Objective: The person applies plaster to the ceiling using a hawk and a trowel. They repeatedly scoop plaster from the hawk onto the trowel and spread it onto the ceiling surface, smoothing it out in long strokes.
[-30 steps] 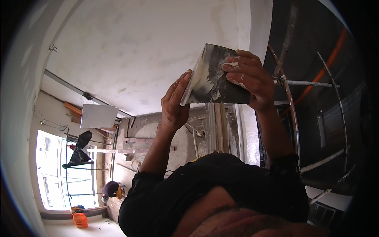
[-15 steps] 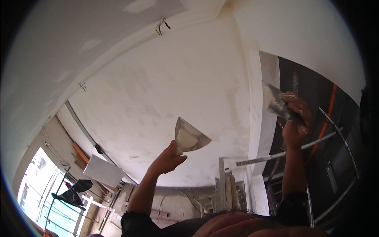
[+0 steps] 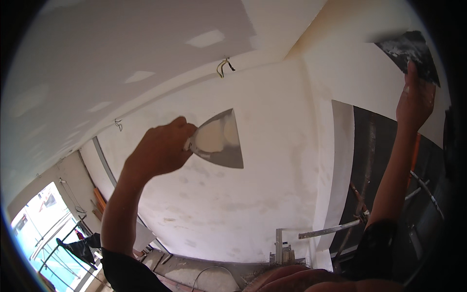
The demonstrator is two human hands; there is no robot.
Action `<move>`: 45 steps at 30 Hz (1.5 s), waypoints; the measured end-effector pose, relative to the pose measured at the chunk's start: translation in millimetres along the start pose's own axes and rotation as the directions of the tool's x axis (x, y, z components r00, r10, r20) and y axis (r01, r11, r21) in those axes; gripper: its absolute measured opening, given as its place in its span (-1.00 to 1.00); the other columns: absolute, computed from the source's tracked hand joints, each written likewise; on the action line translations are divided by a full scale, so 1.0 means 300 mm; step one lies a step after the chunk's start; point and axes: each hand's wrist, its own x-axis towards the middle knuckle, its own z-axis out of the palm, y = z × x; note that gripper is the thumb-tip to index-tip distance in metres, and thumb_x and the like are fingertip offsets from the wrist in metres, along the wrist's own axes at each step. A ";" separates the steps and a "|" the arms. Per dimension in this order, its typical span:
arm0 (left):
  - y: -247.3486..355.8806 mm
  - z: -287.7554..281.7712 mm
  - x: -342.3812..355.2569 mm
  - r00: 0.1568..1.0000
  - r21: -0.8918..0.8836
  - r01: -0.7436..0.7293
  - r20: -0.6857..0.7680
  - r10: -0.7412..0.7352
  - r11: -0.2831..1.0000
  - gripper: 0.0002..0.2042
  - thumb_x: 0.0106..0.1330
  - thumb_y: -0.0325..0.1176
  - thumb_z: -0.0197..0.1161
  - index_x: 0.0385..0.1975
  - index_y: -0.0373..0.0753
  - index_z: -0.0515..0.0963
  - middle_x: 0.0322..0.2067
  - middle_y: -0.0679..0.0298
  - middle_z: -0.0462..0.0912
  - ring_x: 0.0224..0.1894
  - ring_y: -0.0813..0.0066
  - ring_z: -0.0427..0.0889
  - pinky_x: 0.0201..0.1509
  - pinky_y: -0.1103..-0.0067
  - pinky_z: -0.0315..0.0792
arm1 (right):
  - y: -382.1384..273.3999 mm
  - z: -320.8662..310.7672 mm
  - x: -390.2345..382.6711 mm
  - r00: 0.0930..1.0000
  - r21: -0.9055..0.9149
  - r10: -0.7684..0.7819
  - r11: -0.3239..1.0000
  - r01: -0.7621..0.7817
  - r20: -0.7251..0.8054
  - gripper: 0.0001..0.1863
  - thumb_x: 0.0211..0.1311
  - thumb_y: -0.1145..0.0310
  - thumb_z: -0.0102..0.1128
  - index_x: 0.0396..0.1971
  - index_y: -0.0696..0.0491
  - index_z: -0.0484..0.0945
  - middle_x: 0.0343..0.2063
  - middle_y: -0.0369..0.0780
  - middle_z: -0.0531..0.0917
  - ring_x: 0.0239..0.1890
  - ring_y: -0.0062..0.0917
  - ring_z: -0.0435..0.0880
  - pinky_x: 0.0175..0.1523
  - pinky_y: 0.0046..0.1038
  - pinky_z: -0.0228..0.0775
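Observation:
My left hand (image 3: 163,146) is closed round the handle of a putty knife (image 3: 231,155), held up in front of the pale wall (image 3: 253,204). Its fan-shaped metal blade points right and carries a smooth patch of cream filler (image 3: 210,138). High at the right, my right hand (image 3: 417,97) grips a broad, dark scraper (image 3: 411,56) smeared with white filler. The thumb lies along the scraper's near face. That blade is over the white wall above a dark opening; its left end is blurred, and I cannot tell whether it touches the wall.
Loose wires (image 3: 224,67) stick out near the ceiling (image 3: 160,44), which has lighter patches. Metal bars (image 3: 335,228) cross the dark opening (image 3: 374,160) at the right. Long upright pieces (image 3: 284,250) stand at the wall's foot. A bright window (image 3: 44,228) is at the lower left.
My right hand has risen with the scraper to the upper right wall. My left hand has moved up and left, turning the putty knife's blade rightward. The view has tilted upward.

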 end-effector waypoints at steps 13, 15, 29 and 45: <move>0.079 -0.419 0.194 0.964 0.001 0.062 -0.260 -0.059 0.998 -0.74 0.01 -0.56 0.37 -0.28 -0.15 0.78 -0.44 0.34 0.57 -0.39 0.46 0.56 -0.28 0.46 0.44 | -0.186 0.157 0.302 0.897 0.951 0.443 0.276 -0.139 0.003 -0.69 0.41 0.36 0.33 0.03 0.20 0.55 -0.18 -0.28 0.71 -0.17 -0.67 0.61 -0.03 -0.57 0.46; 0.103 -0.454 0.231 0.966 0.001 0.087 -0.245 -0.084 0.996 -0.73 -0.01 -0.57 0.35 -0.27 -0.17 0.78 -0.44 0.34 0.59 -0.39 0.46 0.56 -0.27 0.47 0.45 | -0.151 0.188 0.330 0.894 0.979 0.448 0.192 -0.071 -0.023 -0.68 0.41 0.38 0.32 0.04 0.21 0.53 -0.15 -0.27 0.70 -0.13 -0.67 0.61 0.00 -0.54 0.46; 0.114 -0.589 0.241 0.962 -0.026 0.208 -0.173 -0.209 0.978 -0.70 0.03 -0.49 0.26 -0.23 -0.20 0.78 -0.37 0.24 0.69 -0.31 0.42 0.61 -0.11 0.47 0.51 | -0.148 0.440 0.620 0.946 0.907 0.318 0.377 -0.186 0.062 -0.78 0.39 0.39 0.25 -0.12 0.19 0.46 -0.28 -0.01 0.66 -0.19 -0.30 0.65 -0.04 -0.30 0.44; 0.167 -0.643 0.269 0.967 -0.167 0.231 -0.067 -0.245 0.958 -0.67 0.09 -0.49 0.24 -0.11 -0.26 0.73 -0.19 0.23 0.81 -0.10 0.46 0.73 0.06 0.49 0.54 | -0.208 0.428 0.855 0.972 0.923 0.231 0.361 -0.133 0.050 -0.68 0.44 0.36 0.17 0.02 0.20 0.35 -0.10 0.10 0.63 0.02 -0.09 0.63 0.13 -0.19 0.42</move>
